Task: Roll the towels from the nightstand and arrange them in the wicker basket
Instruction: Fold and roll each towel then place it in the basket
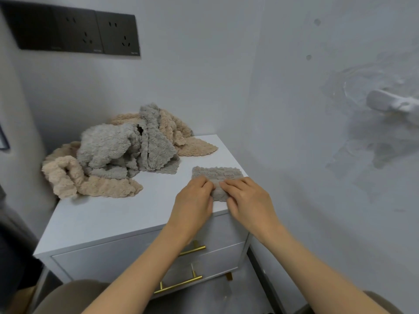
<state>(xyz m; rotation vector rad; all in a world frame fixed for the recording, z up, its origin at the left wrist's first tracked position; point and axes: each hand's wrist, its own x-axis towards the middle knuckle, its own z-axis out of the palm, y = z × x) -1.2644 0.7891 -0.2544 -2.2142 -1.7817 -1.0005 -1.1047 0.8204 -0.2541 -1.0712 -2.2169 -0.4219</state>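
1. The grey towel (216, 174) lies folded into a flat strip at the right front corner of the nightstand (102, 218).
2. The left hand (192, 200) and right hand (247, 200) each have the grip closed on its near end, fingers pinching the fleece. The roll seems only at its beginning, but the hands hide it.
3. It looks light, soft and limp, fluffy, with scalloped edges. Hold both near corners and keep it tight.
4. A crumpled heap of towels (113, 155), grey and beige, waits behind on the left.
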